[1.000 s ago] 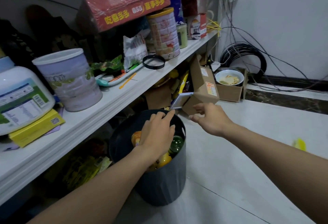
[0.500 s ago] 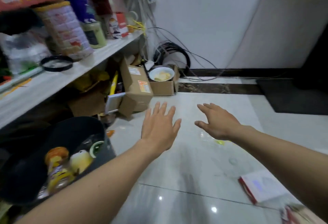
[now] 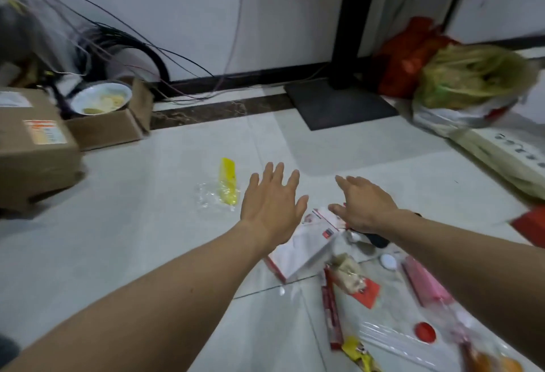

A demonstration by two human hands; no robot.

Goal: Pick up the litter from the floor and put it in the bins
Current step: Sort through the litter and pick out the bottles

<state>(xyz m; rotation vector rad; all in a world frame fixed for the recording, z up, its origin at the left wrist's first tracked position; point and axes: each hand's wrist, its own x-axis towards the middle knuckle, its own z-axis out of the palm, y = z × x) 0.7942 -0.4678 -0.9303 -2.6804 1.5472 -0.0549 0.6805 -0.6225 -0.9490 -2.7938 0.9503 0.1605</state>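
Note:
Litter lies scattered on the pale tiled floor. A yellow-and-clear plastic wrapper (image 3: 223, 186) lies left of my left hand (image 3: 272, 203), which hovers open with fingers spread. My right hand (image 3: 361, 203) is open too, stretched over a white and red carton (image 3: 300, 249) that lies flat below both hands. Nearer me lie a red stick wrapper (image 3: 331, 309), a pink packet (image 3: 424, 284), a red bottle cap (image 3: 425, 332), a white cap (image 3: 387, 261) and clear plastic film (image 3: 392, 342). No bin is in view.
Two cardboard boxes (image 3: 32, 147) stand at the left, one holding a bowl (image 3: 101, 101). Cables (image 3: 124, 47) trail along the wall. A dark mat (image 3: 339, 104) lies by the door frame. Filled plastic bags (image 3: 472, 76) and a power strip (image 3: 513, 150) sit at the right.
The view has swung right, away from the shelf and the dark bin, which has left the frame. Both open hands now hover over the floor litter instead of the bin.

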